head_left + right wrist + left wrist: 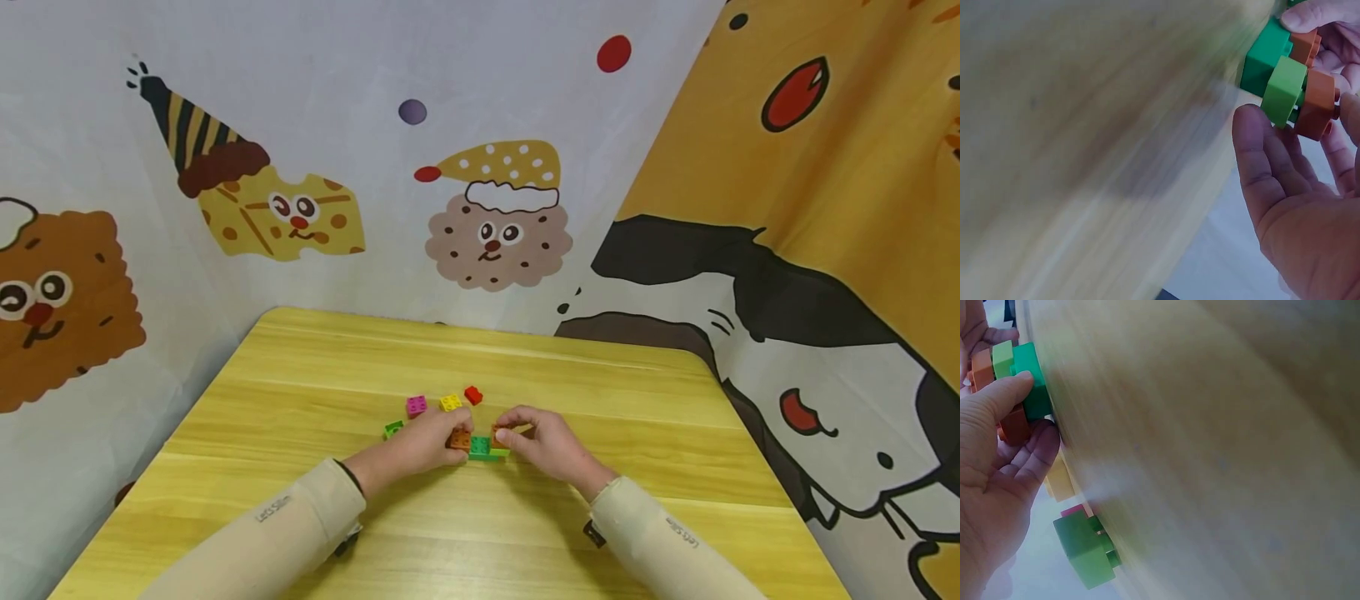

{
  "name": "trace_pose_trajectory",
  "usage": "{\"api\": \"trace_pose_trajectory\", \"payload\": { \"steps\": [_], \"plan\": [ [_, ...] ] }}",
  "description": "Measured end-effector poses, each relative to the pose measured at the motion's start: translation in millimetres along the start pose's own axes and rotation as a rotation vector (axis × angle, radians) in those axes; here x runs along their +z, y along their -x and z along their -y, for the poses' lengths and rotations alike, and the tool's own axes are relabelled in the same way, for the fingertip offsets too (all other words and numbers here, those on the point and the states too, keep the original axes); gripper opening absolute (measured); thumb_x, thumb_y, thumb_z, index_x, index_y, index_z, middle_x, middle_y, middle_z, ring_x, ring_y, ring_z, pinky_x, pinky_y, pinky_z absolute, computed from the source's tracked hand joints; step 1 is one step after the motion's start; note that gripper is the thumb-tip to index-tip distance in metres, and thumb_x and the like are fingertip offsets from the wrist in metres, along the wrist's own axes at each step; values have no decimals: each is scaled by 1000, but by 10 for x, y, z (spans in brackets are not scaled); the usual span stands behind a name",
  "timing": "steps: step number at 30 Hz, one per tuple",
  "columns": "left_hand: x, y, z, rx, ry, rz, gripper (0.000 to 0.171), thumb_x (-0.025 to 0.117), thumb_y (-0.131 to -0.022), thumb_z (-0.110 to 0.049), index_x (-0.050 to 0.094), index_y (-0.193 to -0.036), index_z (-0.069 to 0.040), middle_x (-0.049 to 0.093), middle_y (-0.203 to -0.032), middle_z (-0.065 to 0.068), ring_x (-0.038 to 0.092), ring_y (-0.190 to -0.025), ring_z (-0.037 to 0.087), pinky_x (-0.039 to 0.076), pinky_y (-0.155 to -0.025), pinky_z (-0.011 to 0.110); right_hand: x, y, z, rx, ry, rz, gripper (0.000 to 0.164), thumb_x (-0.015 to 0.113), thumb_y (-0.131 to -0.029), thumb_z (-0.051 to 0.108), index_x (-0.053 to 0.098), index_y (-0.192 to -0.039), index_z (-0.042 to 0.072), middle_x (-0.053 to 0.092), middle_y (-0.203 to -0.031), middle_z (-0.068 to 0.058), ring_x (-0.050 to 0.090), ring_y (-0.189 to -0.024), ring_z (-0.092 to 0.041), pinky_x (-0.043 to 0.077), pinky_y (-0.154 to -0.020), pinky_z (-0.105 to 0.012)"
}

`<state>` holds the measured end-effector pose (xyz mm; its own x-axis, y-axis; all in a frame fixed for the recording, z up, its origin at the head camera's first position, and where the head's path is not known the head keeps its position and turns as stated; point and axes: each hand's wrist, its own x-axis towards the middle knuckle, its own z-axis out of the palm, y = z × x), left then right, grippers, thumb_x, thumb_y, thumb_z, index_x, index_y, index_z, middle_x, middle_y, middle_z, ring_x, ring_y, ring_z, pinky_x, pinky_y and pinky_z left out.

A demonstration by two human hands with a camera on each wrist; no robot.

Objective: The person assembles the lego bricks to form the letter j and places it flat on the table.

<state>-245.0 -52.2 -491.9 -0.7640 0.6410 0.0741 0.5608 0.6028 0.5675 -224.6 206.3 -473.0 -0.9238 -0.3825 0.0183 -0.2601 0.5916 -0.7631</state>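
Note:
A long dark green toy brick (480,447) lies on the table between both hands. On its left end sits an orange brick (1015,427); my left hand (427,442) pinches these two between thumb and fingers. At the right end a lime green brick (1283,92) is joined to the dark green one. Above the lime brick is a second orange brick (1316,105), with studs showing in a narrow gap between them. My right hand (551,442) holds this orange brick, thumb on its studded side and fingers curled round the far side.
Beyond the left hand lie loose bricks on the wooden table (570,375): magenta (416,406), yellow (450,402) and red (473,395). A light green brick (1088,550) lies on its side by the left wrist. A printed cloth (375,100) hangs behind the table.

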Motion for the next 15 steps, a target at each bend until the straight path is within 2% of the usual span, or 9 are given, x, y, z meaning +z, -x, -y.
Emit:
{"api": "trace_pose_trajectory", "payload": {
  "steps": [7, 15],
  "plan": [
    [-5, 1, -12, -2, 3, 1, 28, 85, -94, -19, 63, -111, -17, 70, -96, -5, 56, -77, 5, 51, -69, 22, 34, 0, 6, 158, -215, 0, 23, 75, -102, 34, 76, -117, 16, 77, -114, -4, 76, -96, -27, 66, -78, -41],
    [-4, 0, -22, -6, 6, -1, 28, 85, -94, -17, 62, -110, -16, 70, -95, -4, 57, -78, 6, 51, -69, 23, 67, 3, 40, 238, -345, -19, 31, 75, -102, 30, 74, -122, 7, 74, -116, -10, 73, -88, -25, 66, -81, -42]
  ]
}}
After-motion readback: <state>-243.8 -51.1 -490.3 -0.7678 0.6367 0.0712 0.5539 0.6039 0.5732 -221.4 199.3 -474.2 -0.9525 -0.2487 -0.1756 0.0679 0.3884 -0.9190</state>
